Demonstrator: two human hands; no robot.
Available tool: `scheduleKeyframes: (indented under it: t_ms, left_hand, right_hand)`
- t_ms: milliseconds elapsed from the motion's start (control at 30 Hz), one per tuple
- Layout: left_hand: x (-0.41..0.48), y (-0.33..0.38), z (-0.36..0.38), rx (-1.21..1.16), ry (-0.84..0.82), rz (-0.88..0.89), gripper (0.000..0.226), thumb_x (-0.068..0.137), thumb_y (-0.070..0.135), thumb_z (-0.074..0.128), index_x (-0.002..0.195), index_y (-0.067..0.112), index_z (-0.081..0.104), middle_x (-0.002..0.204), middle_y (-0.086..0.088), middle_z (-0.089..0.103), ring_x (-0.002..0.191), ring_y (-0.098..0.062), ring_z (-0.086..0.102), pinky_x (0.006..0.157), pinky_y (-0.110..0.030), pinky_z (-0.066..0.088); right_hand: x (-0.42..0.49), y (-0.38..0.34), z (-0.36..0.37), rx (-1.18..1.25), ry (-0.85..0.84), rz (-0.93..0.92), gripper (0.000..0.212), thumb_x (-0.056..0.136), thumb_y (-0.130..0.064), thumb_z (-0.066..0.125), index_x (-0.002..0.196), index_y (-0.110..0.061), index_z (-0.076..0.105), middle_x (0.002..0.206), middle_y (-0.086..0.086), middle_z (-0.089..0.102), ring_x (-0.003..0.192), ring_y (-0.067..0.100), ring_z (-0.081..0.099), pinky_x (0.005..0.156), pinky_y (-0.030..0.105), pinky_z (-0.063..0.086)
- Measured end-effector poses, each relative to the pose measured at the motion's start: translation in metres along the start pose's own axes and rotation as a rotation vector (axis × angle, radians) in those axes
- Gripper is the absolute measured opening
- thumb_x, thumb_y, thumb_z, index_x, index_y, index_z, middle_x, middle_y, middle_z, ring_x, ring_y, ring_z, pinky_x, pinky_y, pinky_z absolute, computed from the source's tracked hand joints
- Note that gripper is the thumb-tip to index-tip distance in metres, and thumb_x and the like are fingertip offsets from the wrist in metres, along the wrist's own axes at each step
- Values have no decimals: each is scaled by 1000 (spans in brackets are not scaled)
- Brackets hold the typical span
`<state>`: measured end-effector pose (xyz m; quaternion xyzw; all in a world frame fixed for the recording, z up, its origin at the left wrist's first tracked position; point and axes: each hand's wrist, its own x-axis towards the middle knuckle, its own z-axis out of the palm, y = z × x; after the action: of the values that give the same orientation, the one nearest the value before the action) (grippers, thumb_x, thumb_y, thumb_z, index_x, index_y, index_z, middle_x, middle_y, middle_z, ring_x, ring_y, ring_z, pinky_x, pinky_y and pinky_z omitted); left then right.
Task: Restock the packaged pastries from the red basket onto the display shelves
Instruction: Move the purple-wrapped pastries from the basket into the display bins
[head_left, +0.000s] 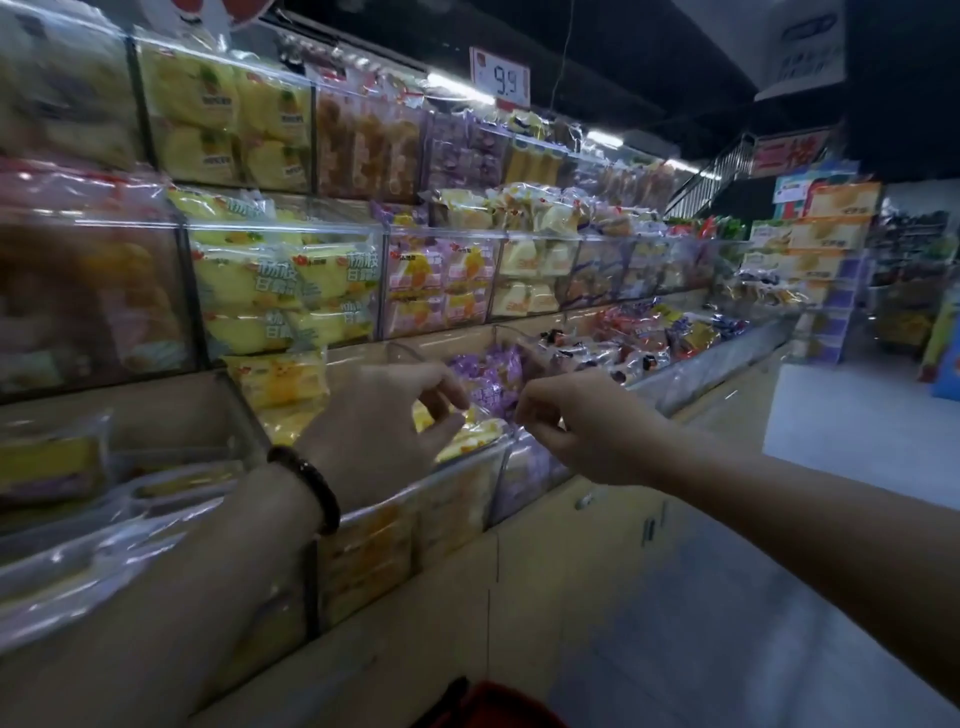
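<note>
Head view: the display shelves (358, 347) above the clear-fronted bin (415, 499) look largely full. A yellow packaged pastry (470, 439) lies inside that bin, in front of purple packs (491, 376). The red basket (493, 706) sits below the bin with its contents hidden, so what is left to restock cannot be judged. The left hand (384, 415) hovers over the bin, fingers loosely curled, holding nothing. The right hand (576, 423) reaches in beside it, fingertips at the wrapper; I cannot tell whether they pinch it.
</note>
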<state>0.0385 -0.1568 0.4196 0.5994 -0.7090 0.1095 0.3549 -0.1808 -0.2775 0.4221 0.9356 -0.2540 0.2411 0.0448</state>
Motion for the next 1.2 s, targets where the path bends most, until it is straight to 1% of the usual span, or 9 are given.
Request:
scheduleKeyframes:
  t_ms: [200, 500, 633, 767, 867, 967, 1033, 1100, 1200]
  left_hand:
    - [-134, 26, 26, 173, -225, -131, 9, 89, 49, 64, 92, 41, 63, 77, 22, 65, 74, 0, 63, 64, -34, 60]
    - [-313, -6, 78, 167, -700, -562, 17, 92, 50, 62, 95, 35, 69, 94, 15, 72, 90, -10, 68, 71, -26, 52]
    - [-346, -30, 111, 171, -857, -722, 29, 72, 64, 50, 83, 41, 64, 107, 11, 69, 105, -17, 65, 92, -31, 54]
    - [-349, -40, 127, 150, -1023, -758, 35, 86, 59, 57, 106, 34, 72, 125, 3, 67, 115, -23, 63, 94, -29, 53]
    - [-354, -44, 141, 138, -1150, -697, 34, 97, 48, 62, 126, 32, 68, 138, 1, 61, 126, -23, 58, 96, -27, 48]
    - [-359, -49, 152, 136, -1267, -660, 43, 99, 45, 63, 140, 32, 60, 149, 0, 54, 136, -25, 52, 106, -31, 46]
    - [-359, -53, 157, 149, -1331, -658, 49, 99, 47, 62, 145, 30, 57, 151, -1, 53, 136, -26, 52, 107, -33, 47]
    - [-356, -57, 161, 168, -1373, -649, 50, 100, 48, 61, 145, 27, 56, 149, -2, 55, 133, -26, 55, 104, -33, 48]
    - [-352, -60, 161, 174, -1376, -634, 48, 102, 47, 59, 145, 27, 57, 148, -2, 55, 134, -25, 54, 107, -33, 47]
  right_hand:
    - [-67, -66, 45, 13, -133, -68, 9, 96, -27, 64, 101, -26, 71, 85, -13, 63, 75, 9, 58, 66, 28, 50]
    - [-172, -125, 188, 200, -629, 108, 19, 98, -36, 61, 91, -22, 73, 84, -4, 71, 76, 16, 64, 70, 38, 57]
    - [-197, -124, 238, 195, -785, 211, 32, 92, -46, 62, 92, -18, 77, 91, 3, 77, 86, 22, 70, 76, 38, 57]
    - [-215, -127, 282, 165, -884, 301, 26, 86, -39, 66, 95, -17, 77, 99, 8, 79, 99, 29, 72, 79, 34, 56]
    - [-243, -134, 317, 168, -972, 306, 43, 77, -52, 66, 105, -20, 71, 107, 8, 76, 103, 29, 72, 80, 29, 53]
    - [-255, -146, 350, 137, -1091, 239, 59, 73, -54, 56, 126, -27, 62, 122, 13, 69, 108, 36, 70, 89, 44, 60]
    - [-254, -161, 354, 117, -1144, 172, 73, 83, -41, 50, 154, -48, 32, 148, 25, 49, 115, 41, 67, 96, 50, 58]
    - [-258, -169, 358, 40, -1212, 118, 82, 95, -29, 49, 157, -61, 5, 164, 37, 15, 124, 45, 63, 99, 50, 53]
    - [-271, -170, 363, -91, -1282, 75, 71, 104, -24, 46, 164, -45, 15, 167, 30, 14, 144, 40, 44, 107, 53, 47]
